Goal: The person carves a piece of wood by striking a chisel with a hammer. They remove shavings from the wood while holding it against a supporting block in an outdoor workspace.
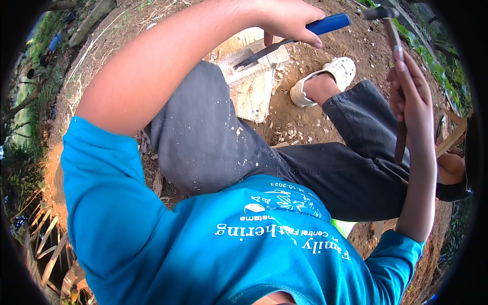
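Note:
My left hand point(292, 21) is closed around a chisel with a blue handle point(330, 24). The dark steel blade point(260, 54) slants down to the left, its tip at a notch in a pale wooden block point(244, 76). Under that block lies a flat, light board point(256, 99), seen between my legs. On the right, my right hand point(412, 94) grips a hammer point(394, 38) by its shaft. The hammer's dark head point(380, 12) is raised, to the right of the chisel handle and apart from it.
My foot in a cream clog point(341, 72) rests on bare soil right of the board. Wood chips point(292, 134) are scattered around. Part of another person point(451, 169) shows at the right edge. Split wood pieces point(48, 244) lie at lower left, and green plants border the ground.

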A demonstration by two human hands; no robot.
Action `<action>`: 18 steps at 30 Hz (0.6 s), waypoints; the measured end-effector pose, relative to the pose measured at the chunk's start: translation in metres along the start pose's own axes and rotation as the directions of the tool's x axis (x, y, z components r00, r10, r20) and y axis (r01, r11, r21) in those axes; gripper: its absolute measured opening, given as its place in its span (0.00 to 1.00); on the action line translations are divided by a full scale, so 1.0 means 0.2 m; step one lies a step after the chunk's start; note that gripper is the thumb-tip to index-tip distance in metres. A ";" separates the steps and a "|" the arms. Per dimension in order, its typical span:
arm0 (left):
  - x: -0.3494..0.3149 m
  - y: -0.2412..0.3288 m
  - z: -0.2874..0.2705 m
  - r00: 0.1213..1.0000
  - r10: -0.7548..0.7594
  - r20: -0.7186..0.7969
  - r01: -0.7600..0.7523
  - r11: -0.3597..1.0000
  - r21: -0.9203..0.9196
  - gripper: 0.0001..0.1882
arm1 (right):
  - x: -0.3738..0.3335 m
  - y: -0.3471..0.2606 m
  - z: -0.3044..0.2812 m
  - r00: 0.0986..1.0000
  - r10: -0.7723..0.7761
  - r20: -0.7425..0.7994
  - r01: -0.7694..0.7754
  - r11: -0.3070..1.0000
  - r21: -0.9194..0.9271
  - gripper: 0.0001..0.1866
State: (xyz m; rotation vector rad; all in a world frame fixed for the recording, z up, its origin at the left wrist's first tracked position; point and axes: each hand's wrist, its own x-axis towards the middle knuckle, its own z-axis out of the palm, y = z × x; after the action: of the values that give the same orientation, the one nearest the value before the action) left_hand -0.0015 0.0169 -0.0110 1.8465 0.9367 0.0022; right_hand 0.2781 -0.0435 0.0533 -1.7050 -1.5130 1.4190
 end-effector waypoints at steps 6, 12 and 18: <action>-0.03 -0.02 -0.01 0.984 0.103 -0.146 -0.086 0.990 0.114 0.17 | 0.04 0.01 -0.11 0.994 -0.088 -0.066 0.096 0.987 0.133 0.22; -0.05 -0.02 -0.02 0.968 0.130 -0.213 -0.107 0.987 0.118 0.18 | -0.01 -0.05 -0.03 0.992 -0.119 0.035 0.118 0.992 0.035 0.24; -0.10 0.00 -0.12 0.995 -0.084 0.048 0.093 0.967 -0.237 0.23 | -0.03 -0.05 0.00 0.996 -0.091 0.020 0.091 0.996 0.006 0.27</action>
State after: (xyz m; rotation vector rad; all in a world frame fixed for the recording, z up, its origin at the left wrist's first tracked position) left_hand -0.0243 0.0233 0.0080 1.5764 0.9491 0.0245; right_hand 0.2746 -0.0461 0.0646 -1.6026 -1.5758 1.3959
